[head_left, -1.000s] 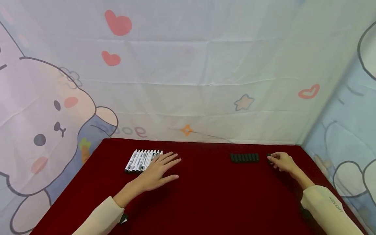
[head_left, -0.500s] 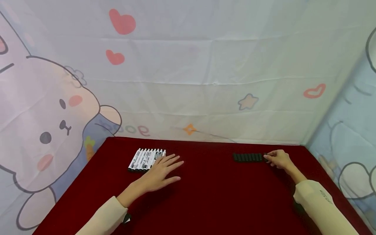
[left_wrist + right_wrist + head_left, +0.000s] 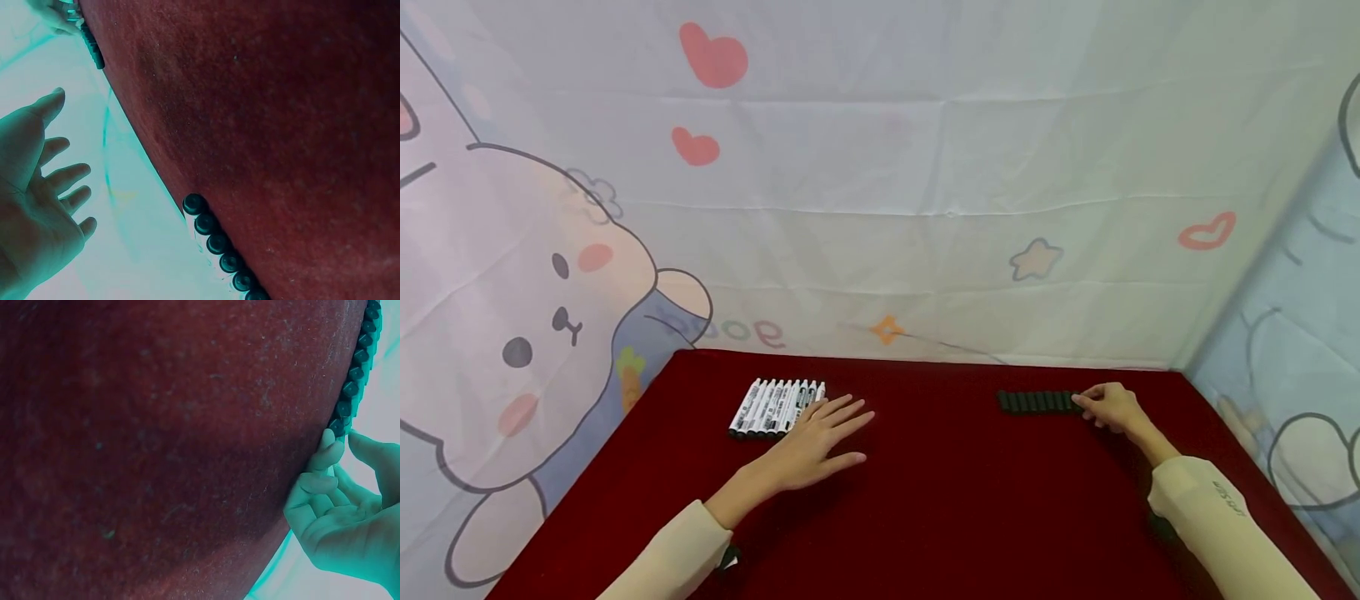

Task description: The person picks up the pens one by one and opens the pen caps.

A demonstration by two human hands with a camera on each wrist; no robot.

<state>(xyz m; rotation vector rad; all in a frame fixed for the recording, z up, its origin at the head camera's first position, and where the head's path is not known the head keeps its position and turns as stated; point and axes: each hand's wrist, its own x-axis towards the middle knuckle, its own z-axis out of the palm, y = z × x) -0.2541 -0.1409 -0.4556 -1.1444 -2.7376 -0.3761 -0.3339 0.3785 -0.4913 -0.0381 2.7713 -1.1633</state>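
Observation:
My left hand [image 3: 811,450] hovers over the table with straight, spread fingers and holds nothing. Beside its fingertips lies a row of white markers [image 3: 767,407] with black ends; the hand overlaps the rightmost ones in the head view. The round black ends [image 3: 217,244] face the left wrist camera. My right hand [image 3: 1109,408] is at the right end of a row of short black sticks [image 3: 1033,402]. Its thumb and index finger pinch the last stick [image 3: 337,427], mostly hidden by the fingertips in the head view; the stick is in line with the others.
A dark red cloth [image 3: 940,492] covers the table. Behind it hangs a pale printed curtain [image 3: 865,167], which turns forward along the right side [image 3: 1292,333]. The back table edge runs just beyond both rows.
The right hand has moved left with a black stick, closing the gap to the row. The left hand has stayed spread beside the markers. The head view has shifted slightly.

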